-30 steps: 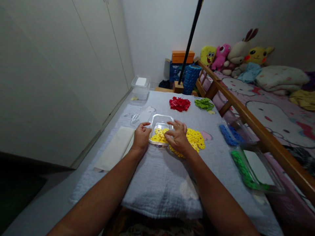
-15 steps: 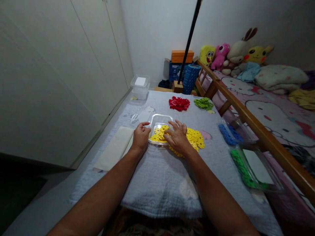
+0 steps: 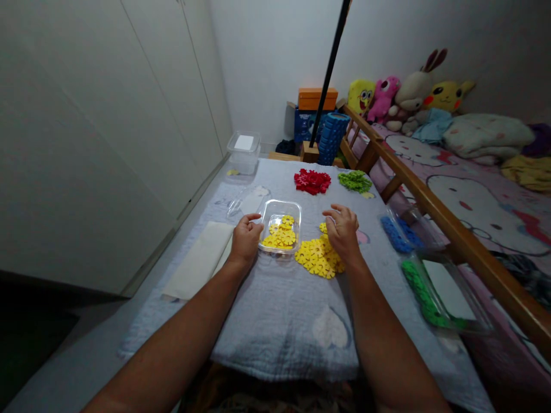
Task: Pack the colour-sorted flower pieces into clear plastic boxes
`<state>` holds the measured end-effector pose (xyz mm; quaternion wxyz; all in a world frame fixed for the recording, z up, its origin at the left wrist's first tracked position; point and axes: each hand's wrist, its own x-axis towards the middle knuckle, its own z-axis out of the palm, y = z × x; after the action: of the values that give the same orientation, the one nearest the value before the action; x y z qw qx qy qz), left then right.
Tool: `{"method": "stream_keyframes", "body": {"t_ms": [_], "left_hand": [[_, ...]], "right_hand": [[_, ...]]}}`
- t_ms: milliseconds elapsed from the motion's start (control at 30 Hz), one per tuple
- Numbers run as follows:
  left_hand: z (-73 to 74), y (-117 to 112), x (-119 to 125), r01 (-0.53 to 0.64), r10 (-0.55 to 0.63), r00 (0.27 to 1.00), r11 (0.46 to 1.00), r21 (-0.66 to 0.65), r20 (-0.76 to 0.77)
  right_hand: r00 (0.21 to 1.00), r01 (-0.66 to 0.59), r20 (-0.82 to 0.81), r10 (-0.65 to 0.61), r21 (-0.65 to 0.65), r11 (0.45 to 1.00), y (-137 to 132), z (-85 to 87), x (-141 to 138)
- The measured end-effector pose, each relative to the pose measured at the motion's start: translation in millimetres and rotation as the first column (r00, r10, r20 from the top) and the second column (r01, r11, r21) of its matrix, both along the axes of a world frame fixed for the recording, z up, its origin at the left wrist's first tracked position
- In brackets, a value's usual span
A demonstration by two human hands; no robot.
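Note:
A clear plastic container [image 3: 298, 226] stands on the cloth-covered table, with several yellow snowflake-shaped plastic pieces [image 3: 280, 236] lying in its near part. My left hand [image 3: 246, 236] is closed on the container's left rim, thumb and fingers pinched there. To the right of the container lies a loose pile of the same yellow pieces [image 3: 317, 257]. Over the right side of this pile is my right hand [image 3: 343, 229], its fingers bent and apart, with no piece visible in them. One yellow piece lies close to its fingertips. The hand covers part of the pile.
Red pieces [image 3: 312, 181] and light green pieces [image 3: 354, 181] lie in heaps at the back. Boxes of blue pieces [image 3: 400, 234] and green pieces [image 3: 424, 295] stand on the right by the wooden bed rail [image 3: 430, 189]. A folded beige cloth [image 3: 200, 261] lies left.
My right hand has moved right, from over the container to the yellow pile. Yellow pieces now show loose in the container where the hand was. My left hand stays at the rim.

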<state>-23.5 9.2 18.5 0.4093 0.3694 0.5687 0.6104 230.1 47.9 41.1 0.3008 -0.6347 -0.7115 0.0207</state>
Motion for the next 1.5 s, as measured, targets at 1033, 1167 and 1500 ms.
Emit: {"method": "stream_keyframes", "body": {"t_ms": [1033, 1167, 1500], "left_hand": [[1.0, 0, 0, 0.003, -0.003, 1.0, 1.0, -0.009, 0.023], [3.0, 0, 1, 0.003, -0.003, 0.999, 1.0, -0.014, 0.032], [6.0, -2, 2, 0.003, -0.002, 0.999, 1.0, -0.019, 0.046]], "right_hand": [[0.744, -0.167, -0.66, 0.107, -0.03, 0.985, -2, 7.5, -5], [0.787, -0.298, -0.557, 0.265, 0.033, 0.954, -18, 10.6, -31], [0.93, -0.296, -0.236, 0.283, -0.022, 0.955, -27, -1.1, -63]]}}
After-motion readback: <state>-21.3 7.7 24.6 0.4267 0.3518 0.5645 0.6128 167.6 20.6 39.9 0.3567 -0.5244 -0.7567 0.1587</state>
